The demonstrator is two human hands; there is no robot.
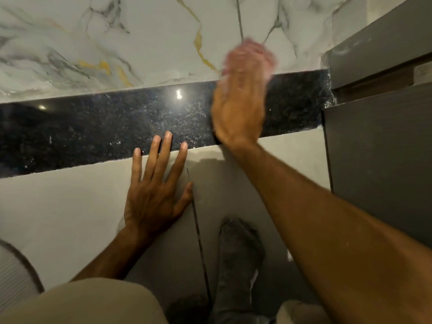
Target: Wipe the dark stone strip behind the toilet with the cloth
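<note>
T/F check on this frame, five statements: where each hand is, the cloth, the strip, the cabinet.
1. The right hand lies across the dark stone strip. True.
2. The left hand grips the cloth. False: it is spread flat on the pale tile below the strip, with nothing in it.
3. The pink cloth shows past the right fingertips, blurred. True.
4. The strip is matte, with no reflections. False: it is glossy, with bright light spots on it.
5. The grey cabinet stands at the strip's left end. False: it is at the right end.
</note>
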